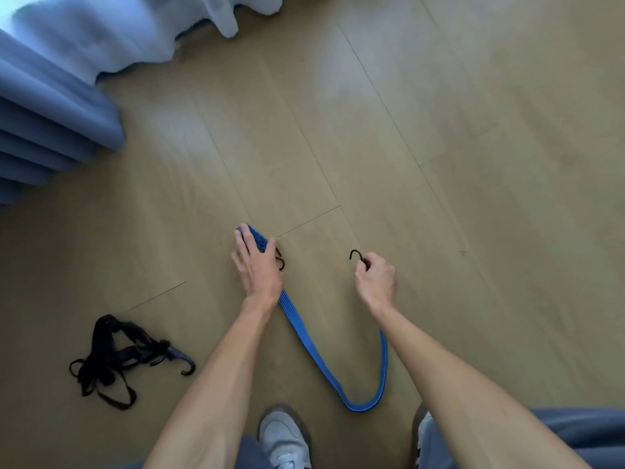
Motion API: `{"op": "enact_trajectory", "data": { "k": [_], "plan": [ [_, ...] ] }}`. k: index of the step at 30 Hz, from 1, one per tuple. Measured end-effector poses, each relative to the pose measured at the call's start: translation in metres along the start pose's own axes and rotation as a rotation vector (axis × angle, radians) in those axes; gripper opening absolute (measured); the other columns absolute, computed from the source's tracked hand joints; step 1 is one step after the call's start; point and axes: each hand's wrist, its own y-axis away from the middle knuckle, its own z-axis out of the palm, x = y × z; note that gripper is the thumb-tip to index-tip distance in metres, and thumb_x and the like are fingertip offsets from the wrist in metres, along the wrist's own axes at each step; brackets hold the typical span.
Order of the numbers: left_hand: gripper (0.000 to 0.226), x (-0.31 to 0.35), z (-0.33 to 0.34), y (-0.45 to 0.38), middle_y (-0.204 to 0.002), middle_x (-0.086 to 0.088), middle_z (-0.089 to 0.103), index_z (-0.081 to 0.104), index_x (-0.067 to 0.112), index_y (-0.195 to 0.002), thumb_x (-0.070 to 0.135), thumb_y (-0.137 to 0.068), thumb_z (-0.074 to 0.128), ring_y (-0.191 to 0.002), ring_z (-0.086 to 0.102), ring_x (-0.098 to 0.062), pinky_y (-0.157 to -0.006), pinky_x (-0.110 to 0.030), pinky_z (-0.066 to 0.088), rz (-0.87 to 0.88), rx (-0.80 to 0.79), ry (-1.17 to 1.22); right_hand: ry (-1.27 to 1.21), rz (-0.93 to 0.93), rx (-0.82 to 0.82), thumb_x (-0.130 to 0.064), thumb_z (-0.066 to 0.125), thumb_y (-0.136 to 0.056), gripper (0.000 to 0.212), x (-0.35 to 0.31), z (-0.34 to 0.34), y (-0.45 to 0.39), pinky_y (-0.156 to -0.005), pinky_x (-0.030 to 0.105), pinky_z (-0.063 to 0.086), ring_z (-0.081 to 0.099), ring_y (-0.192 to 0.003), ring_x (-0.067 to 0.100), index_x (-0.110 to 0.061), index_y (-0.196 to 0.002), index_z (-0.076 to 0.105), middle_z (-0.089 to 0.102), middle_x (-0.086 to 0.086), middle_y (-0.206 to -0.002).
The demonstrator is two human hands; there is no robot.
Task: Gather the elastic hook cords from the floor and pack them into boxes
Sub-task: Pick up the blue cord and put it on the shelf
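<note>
Arms reach down: left hand (257, 265) grips folded blue cord (306, 336), right hand (375, 277) pinches its hook (355, 254).

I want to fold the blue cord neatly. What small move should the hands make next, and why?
Probably bring the right hand, which pinches one hook, over to the left hand, which holds the folded end of the blue cord. The cord's long loop lies slack on the floor, so this would halve it.

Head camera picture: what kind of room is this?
Probably a room in a home: a wooden plank floor, long blue curtains with a sheer white curtain reaching the floor.
</note>
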Motion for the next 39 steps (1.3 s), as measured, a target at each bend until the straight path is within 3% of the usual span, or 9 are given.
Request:
{"op": "enact_trajectory", "data": {
  "k": [4,6,9,12,16,21,25,29,39],
  "plan": [
    [0.014,0.001,0.0,0.005,-0.161,-0.024,0.02,0.068,0.016,-0.084,0.009,-0.074,0.075,-0.151,0.009,-0.041,-0.118,-0.053,0.011,0.02,0.07,-0.061,-0.042,-0.028,-0.044,-0.014,0.053,-0.091,0.016,-0.011,0.006,0.006,-0.06,0.029,0.032,0.053,-0.07,0.029,-0.008,-0.083,0.065,0.067,0.014,-0.08],
    [0.011,0.003,-0.005,0.005,-0.157,-0.021,0.029,0.069,0.018,-0.083,0.026,-0.079,0.075,-0.149,0.015,-0.037,-0.117,-0.048,0.003,0.04,0.024,-0.081,-0.042,-0.03,-0.042,-0.014,0.053,-0.091,0.016,-0.017,0.005,0.009,-0.06,0.028,0.031,0.052,-0.071,0.028,-0.009,-0.083,0.066,0.067,0.013,-0.08],
    [0.016,0.015,-0.012,0.018,-0.125,-0.011,0.054,0.061,0.019,-0.097,0.009,-0.085,0.062,-0.113,0.053,-0.029,-0.107,-0.043,0.028,0.063,-0.084,-0.071,-0.063,-0.035,-0.06,-0.014,0.053,-0.09,0.015,-0.024,-0.003,0.016,-0.061,0.028,0.032,0.053,-0.072,0.027,-0.011,-0.083,0.067,0.067,0.011,-0.08],
    [0.029,0.019,-0.011,0.039,-0.112,-0.007,0.057,0.052,0.019,-0.106,-0.002,-0.086,0.052,-0.102,0.058,-0.029,-0.091,-0.04,0.039,0.022,-0.163,-0.1,-0.083,-0.037,-0.073,-0.013,0.052,-0.089,0.018,-0.028,-0.015,0.022,-0.06,0.029,0.032,0.052,-0.071,0.028,-0.016,-0.073,0.058,0.06,0.007,-0.072],
    [0.011,0.012,-0.009,0.047,-0.103,-0.008,0.071,0.064,0.02,-0.091,0.011,-0.092,0.056,-0.101,0.064,-0.029,-0.087,-0.036,0.039,-0.035,-0.251,-0.136,-0.058,-0.018,-0.086,-0.012,0.053,-0.088,0.016,-0.026,-0.026,0.027,-0.061,0.028,0.034,0.053,-0.072,0.029,-0.018,-0.075,0.06,0.063,0.012,-0.076],
    [0.023,0.029,-0.044,0.037,-0.076,-0.005,0.057,0.047,0.018,-0.073,0.019,-0.08,0.069,-0.074,0.054,-0.026,-0.066,-0.031,0.041,-0.279,-0.322,0.577,-0.138,0.012,-0.096,-0.013,0.053,-0.088,0.017,-0.04,-0.036,0.038,-0.061,0.031,0.034,0.051,-0.073,0.028,-0.01,-0.074,0.062,0.058,0.009,-0.071],
    [0.021,0.057,-0.122,0.044,-0.064,-0.003,0.056,0.046,0.014,-0.067,0.01,-0.074,0.065,-0.058,0.053,-0.018,-0.048,-0.02,0.041,-0.233,-0.251,1.011,-0.236,-0.047,-0.065,-0.015,0.053,-0.088,0.02,-0.09,-0.069,0.066,-0.07,0.038,0.046,0.058,-0.078,0.034,-0.001,-0.079,0.064,0.066,0.015,-0.077],
    [0.025,0.071,-0.233,0.077,-0.06,-0.005,0.058,0.046,0.013,-0.067,0.014,-0.078,0.069,-0.05,0.053,-0.011,-0.048,-0.018,0.044,-0.07,-0.211,1.303,-0.36,-0.159,-0.033,-0.017,0.053,-0.09,0.025,-0.162,-0.14,0.127,-0.069,0.036,0.048,0.061,-0.071,0.026,-0.005,-0.069,0.056,0.07,0.004,-0.072],
    [0.03,0.042,-0.602,0.241,-0.063,-0.003,0.066,0.068,0.003,-0.071,0.014,-0.096,0.055,-0.054,0.061,-0.016,-0.054,-0.026,0.052,0.011,-0.163,1.446,-0.393,-0.404,-0.016,-0.016,0.056,-0.093,0.02,-0.373,-0.379,0.379,-0.064,0.031,0.043,0.057,-0.067,0.02,-0.007,-0.078,0.066,0.066,0.007,-0.072]
  ]
}}
